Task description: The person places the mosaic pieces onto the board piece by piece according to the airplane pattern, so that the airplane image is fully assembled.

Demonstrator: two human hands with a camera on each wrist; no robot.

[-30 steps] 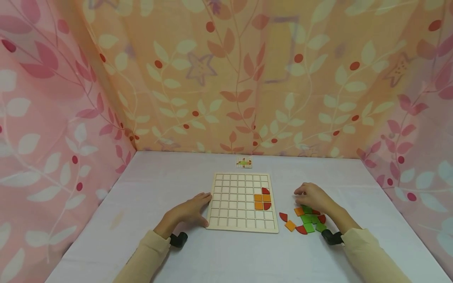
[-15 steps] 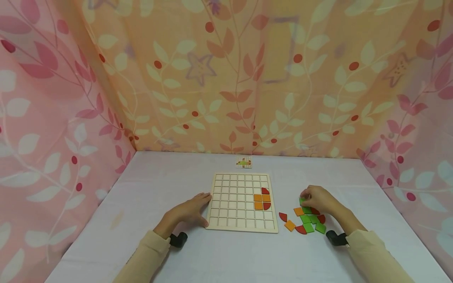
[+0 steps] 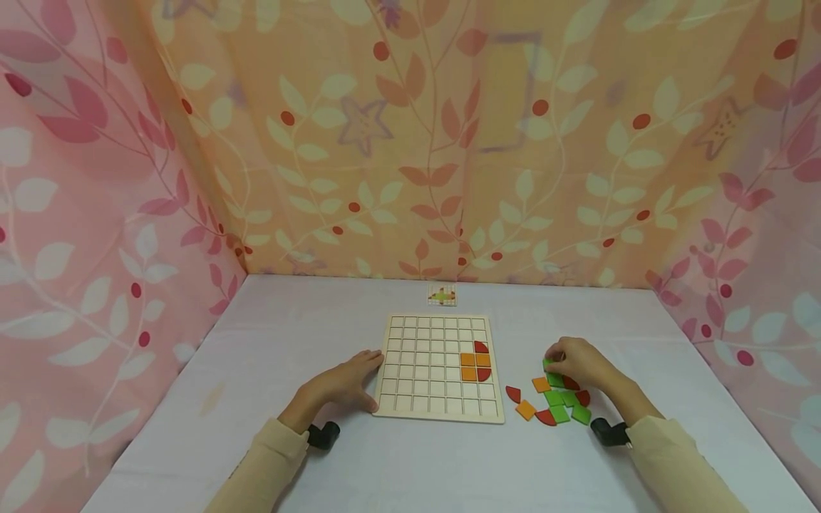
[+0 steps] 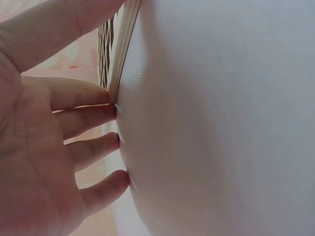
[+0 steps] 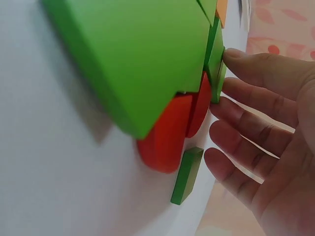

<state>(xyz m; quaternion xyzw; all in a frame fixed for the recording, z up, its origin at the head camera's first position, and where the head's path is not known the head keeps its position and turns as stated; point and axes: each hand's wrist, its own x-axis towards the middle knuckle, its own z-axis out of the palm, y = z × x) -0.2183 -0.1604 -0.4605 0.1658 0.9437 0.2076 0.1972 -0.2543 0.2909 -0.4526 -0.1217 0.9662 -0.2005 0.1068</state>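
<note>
Rests left hand (image 3: 338,381), fingers straight, against left edge of grid board (image 3: 423,363).
Past loose tiles (image 3: 554,398), right of grid board, pinches green tile (image 3: 546,365) in right hand (image 3: 575,360); cannot tell its pointing or long axis, most being hidden by the hand. Finds grid board near-square, sides running near to far. Cannot make out fine pattern on small card (image 3: 442,294) beyond.

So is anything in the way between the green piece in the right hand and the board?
Nothing I can see blocks the straight way from the green piece in the right hand to the board. A loose orange square and a loose red piece lie just off that line, on the near side.
</note>
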